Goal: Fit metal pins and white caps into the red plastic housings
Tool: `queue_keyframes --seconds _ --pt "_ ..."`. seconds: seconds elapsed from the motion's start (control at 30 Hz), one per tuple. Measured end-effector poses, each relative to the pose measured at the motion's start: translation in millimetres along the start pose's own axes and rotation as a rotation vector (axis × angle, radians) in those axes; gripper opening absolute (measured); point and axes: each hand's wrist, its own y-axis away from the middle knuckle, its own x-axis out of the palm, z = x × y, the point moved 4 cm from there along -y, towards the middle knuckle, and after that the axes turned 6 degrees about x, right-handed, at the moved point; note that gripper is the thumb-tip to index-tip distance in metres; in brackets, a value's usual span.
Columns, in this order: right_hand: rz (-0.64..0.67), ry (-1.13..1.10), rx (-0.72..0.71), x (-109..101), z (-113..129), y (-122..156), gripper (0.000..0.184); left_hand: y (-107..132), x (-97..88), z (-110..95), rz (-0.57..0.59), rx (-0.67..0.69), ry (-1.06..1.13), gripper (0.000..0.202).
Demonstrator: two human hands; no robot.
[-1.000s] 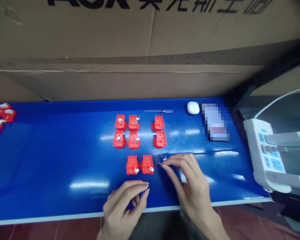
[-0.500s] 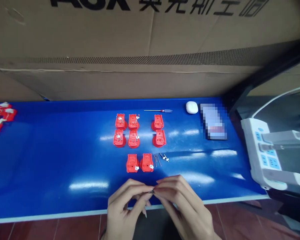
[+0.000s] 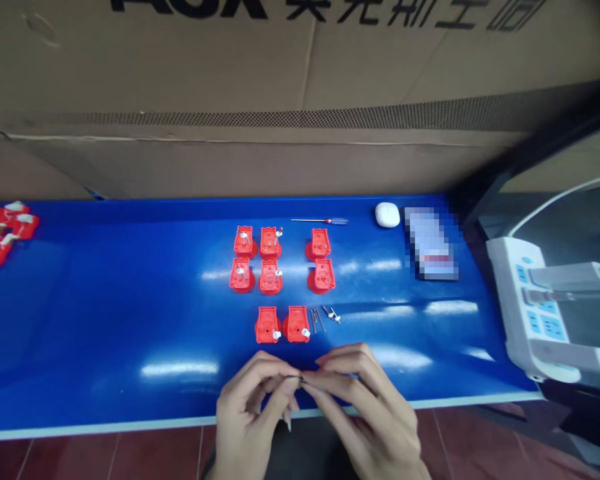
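My left hand (image 3: 253, 417) and my right hand (image 3: 365, 413) meet fingertip to fingertip over the near edge of the blue table (image 3: 105, 313). Both pinch a tiny dark part (image 3: 301, 379) between them; I cannot name it. Just beyond the fingers stand two red plastic housings (image 3: 282, 325), each with a small white piece at its lower edge. A few thin metal pins (image 3: 318, 319) and small white-tipped parts (image 3: 333, 314) lie to their right. Farther back, several more red housings (image 3: 257, 261) stand in rows, with two others (image 3: 320, 261) set apart on the right.
A slim screwdriver (image 3: 320, 221), a white oval case (image 3: 387, 215) and a blurred flat item (image 3: 431, 243) lie at the back right. More red parts (image 3: 3, 231) are piled at the far left. A cardboard box (image 3: 280, 100) walls the back; a white machine (image 3: 535, 307) stands off the right end.
My right hand came back from the pins beside the housings and joined my left hand at the table's near edge. Both now pinch the tiny part together.
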Motion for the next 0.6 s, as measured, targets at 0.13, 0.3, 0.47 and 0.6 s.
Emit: queue_keyframes --seconds 0.13,0.3,0.47,0.6 --pt "-0.054 0.014 -0.02 5 0 1 0.039 -2 -0.9 -1 -0.012 -0.02 -0.013 0.017" --pt "-0.077 0.03 -0.04 9 -3 1 0.037 -3 -3.8 -4 -0.015 -0.027 -0.059 0.021" --pt "-0.117 0.09 -0.056 11 -3 1 0.036 -3 -6.6 -3 -0.045 0.013 -0.101 0.018" --pt "-0.212 0.197 -0.055 12 -3 1 0.034 1 -7.8 -1 -0.111 0.052 -0.139 0.012"
